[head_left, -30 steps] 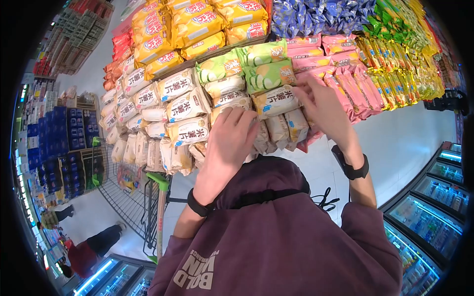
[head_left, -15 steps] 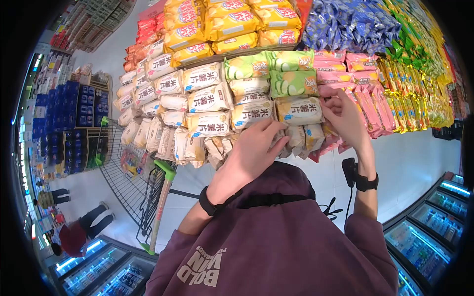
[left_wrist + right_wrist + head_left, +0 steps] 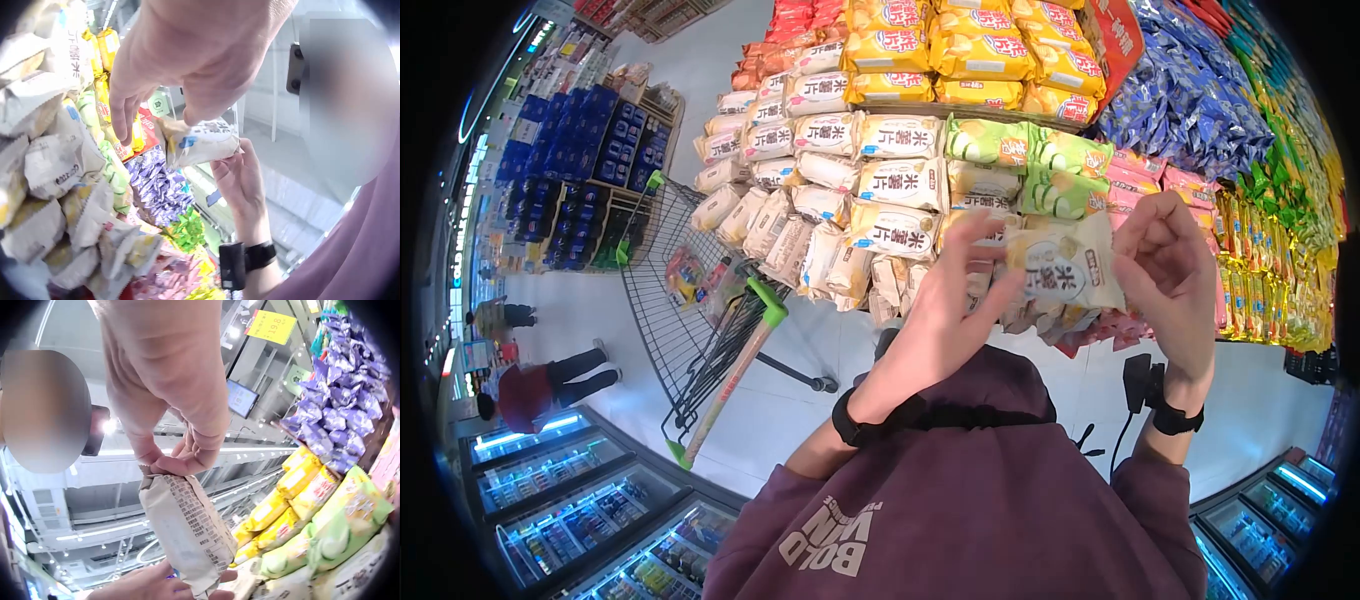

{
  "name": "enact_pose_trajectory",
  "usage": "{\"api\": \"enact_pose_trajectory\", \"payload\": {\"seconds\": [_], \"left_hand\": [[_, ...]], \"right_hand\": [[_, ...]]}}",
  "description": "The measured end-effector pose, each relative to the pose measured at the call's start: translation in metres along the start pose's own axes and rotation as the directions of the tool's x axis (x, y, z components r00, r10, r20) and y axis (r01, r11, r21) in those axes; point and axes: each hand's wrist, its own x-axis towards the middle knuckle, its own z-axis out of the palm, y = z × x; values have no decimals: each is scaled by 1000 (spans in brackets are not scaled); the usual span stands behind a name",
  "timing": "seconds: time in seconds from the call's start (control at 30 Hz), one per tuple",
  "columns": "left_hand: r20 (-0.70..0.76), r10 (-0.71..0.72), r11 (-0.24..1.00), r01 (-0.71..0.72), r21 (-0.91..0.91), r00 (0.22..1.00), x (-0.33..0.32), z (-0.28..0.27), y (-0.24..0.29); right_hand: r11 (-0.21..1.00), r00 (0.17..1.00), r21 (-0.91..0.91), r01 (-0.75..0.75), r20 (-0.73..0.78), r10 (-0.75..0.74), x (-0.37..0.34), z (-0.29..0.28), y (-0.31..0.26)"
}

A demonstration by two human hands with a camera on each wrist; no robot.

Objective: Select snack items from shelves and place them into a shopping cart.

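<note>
Pale, glossy floor (image 3: 570, 315) spreads around the snack display in the head view, with a wire shopping cart with green fittings (image 3: 725, 385) standing to the left. White packs with dark printed characters (image 3: 900, 183) fill the near left part of the display. Yellow chip packs (image 3: 980, 57) lie beyond them, light green packs (image 3: 1065, 195) sit to their right, and shiny blue-violet packs (image 3: 1185, 90) are heaped at the far right. Near the front edge, above the goods, I have a white and tan crinkly snack pack (image 3: 1065, 265) between my two hands. My right hand (image 3: 1170, 260) is at its right end; my left hand (image 3: 948, 310) is by its left end, fingers spread.

From the left wrist, the same pack hangs raised in front of the stacked goods. My left fingers reach out long and apart, and the thumb comes right up to the pack's end. I cannot tell whether it touches.

From the right wrist, my right thumb and fingers are together, clamped on the pack's crimped end. Rows of small dark print run along its side. My left fingers show around its other end, and a yellow price sign (image 3: 272, 326) hangs behind.
</note>
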Motion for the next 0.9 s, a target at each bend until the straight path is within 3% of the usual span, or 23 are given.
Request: {"api": "enact_pose_trajectory", "payload": {"seconds": [0.07, 0.1, 0.17, 0.2, 0.37, 0.47, 0.63, 0.77, 0.9], "left_hand": [[-123, -64, 947, 22, -319, 990, -8, 2, -7], [-95, -152, 855, 82, -512, 984, -12, 0, -4], [76, -228, 787, 230, -572, 971, -24, -20, 4], [163, -260, 749, 306, -588, 952, -30, -27, 8], [-74, -323, 830, 246, -500, 943, -72, -28, 2], [-276, -246, 896, 109, -429, 929, -101, -24, 5], [-422, -297, 873, 65, -483, 857, -152, -15, 3], [-489, -365, 869, 102, -483, 792, -182, -4, -4], [-500, -357, 865, 78, -495, 789, -195, 4, 2]], "right_hand": [[994, 991, 88, 70, 104, -79, -1, 6, -6], [991, 990, 127, 45, 127, -61, -1, 8, -5], [988, 987, 149, 34, 152, -57, 1, 18, 0], [987, 985, 160, 28, 165, -55, 3, 24, 5], [994, 981, 83, -64, 188, 48, -3, 53, 22], [978, 959, -36, -207, 191, 210, -12, 73, 25], [991, 934, -40, -129, 332, 135, -40, 100, 55], [979, 922, -199, -33, 372, 107, -66, 106, 54], [971, 920, -240, 15, 383, 80, -75, 105, 55]]}}
